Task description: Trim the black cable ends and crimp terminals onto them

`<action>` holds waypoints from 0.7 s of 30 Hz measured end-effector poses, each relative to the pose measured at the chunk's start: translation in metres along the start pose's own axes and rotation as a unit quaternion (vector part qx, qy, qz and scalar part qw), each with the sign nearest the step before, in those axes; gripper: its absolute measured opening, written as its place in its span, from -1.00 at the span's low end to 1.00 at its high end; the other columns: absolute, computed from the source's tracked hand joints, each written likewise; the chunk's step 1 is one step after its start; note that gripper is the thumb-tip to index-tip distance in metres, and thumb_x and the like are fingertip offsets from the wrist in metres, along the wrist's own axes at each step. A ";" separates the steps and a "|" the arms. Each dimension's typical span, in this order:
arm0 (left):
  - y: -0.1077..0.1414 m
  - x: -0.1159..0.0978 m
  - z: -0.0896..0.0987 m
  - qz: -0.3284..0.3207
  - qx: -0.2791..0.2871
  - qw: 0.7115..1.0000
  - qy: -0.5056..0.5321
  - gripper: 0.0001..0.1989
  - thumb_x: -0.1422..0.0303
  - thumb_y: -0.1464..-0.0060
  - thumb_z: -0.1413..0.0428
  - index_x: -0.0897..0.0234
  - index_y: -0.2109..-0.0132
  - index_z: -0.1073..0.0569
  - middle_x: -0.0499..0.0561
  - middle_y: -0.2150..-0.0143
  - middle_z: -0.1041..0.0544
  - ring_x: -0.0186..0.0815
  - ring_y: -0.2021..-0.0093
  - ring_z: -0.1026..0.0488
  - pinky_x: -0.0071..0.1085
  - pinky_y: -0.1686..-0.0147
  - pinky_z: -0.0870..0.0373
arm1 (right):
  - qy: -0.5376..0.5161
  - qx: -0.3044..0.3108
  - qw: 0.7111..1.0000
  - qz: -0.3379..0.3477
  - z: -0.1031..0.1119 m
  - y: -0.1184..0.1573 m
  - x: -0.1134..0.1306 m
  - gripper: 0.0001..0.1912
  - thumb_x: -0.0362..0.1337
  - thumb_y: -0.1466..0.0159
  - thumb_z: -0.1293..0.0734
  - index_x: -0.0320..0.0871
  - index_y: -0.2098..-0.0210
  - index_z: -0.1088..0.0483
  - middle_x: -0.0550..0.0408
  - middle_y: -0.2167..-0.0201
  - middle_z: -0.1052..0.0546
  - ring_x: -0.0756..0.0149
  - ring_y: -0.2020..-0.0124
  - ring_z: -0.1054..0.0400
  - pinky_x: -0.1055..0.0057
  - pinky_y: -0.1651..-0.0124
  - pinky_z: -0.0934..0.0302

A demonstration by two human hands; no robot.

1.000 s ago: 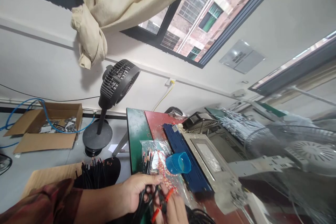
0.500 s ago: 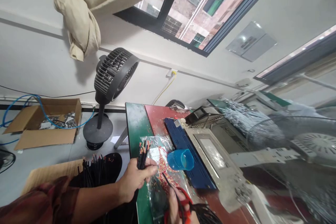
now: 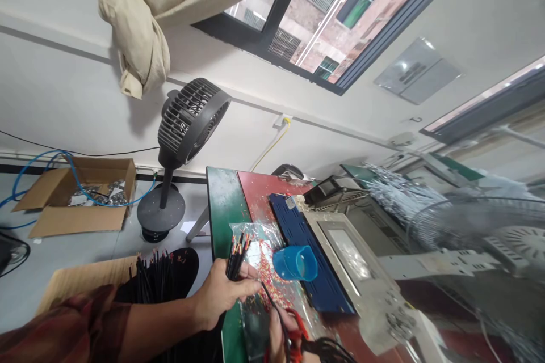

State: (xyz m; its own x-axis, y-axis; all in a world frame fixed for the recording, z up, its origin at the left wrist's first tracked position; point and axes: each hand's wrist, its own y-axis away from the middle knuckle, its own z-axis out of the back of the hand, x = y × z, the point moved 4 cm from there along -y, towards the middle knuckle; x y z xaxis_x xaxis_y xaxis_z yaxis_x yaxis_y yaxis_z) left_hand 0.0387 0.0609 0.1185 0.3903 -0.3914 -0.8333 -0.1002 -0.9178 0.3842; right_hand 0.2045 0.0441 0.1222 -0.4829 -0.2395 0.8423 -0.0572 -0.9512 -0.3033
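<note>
In the head view, the left hand [image 3: 221,295] has its fingers closed around a bundle of black cables [image 3: 235,261], orange-tipped ends up, above the near side of the table [image 3: 222,204]. The right hand [image 3: 277,337] grips a red-handled tool [image 3: 300,326] and a single cable [image 3: 272,302], whose tip lies by the left thumb, touching or not I cannot tell. Beyond them, a blue cup [image 3: 295,264] stands beside colourful scraps [image 3: 267,272] on a clear plastic bag [image 3: 252,317]

A knotted cream curtain [image 3: 140,39] hangs at a dark-framed window [image 3: 317,28] in the white wall [image 3: 63,99].
</note>
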 end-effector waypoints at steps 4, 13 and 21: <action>0.002 -0.003 0.000 0.007 -0.008 1.000 0.008 -0.72 0.30 0.28 -0.26 0.38 0.37 -0.47 -0.16 0.61 -0.32 -0.53 0.61 -0.15 -0.54 0.59 -0.07 | 0.061 0.017 0.996 0.064 -0.006 0.000 0.001 -0.66 0.03 -0.14 -0.29 -0.06 0.47 -0.54 0.04 0.69 -0.43 0.23 0.64 -0.34 0.34 0.60 -0.26; 0.006 -0.002 0.000 -0.076 -0.040 0.996 0.005 -0.88 0.42 0.21 -0.17 0.39 0.44 -0.44 -0.12 0.57 -0.33 -0.51 0.57 -0.19 -0.55 0.54 -0.12 | 0.160 0.029 0.938 0.308 -0.007 0.009 0.005 -0.51 0.01 -0.29 -0.09 -0.23 0.28 -0.47 0.00 0.61 -0.44 0.34 0.60 -0.30 0.45 0.53 -0.19; 0.007 -0.001 0.003 -0.088 -0.036 0.995 -0.010 -0.81 0.32 0.11 -0.16 0.41 0.38 -0.48 -0.13 0.62 -0.30 -0.51 0.60 -0.18 -0.55 0.56 -0.11 | 0.181 -0.073 0.929 0.315 -0.014 0.024 0.010 -0.61 -0.08 -0.32 -0.08 -0.20 0.15 -0.39 -0.03 0.48 -0.46 0.26 0.43 -0.31 0.37 0.33 -0.18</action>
State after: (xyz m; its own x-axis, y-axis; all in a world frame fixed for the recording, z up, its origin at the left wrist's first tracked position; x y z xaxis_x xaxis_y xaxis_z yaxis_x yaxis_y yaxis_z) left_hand 0.0353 0.0544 0.1208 0.3783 -0.2260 -0.8977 0.0340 -0.9657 0.2575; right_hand 0.1859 0.0218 0.1168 -0.7221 -0.6326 0.2800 0.2307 -0.6017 -0.7646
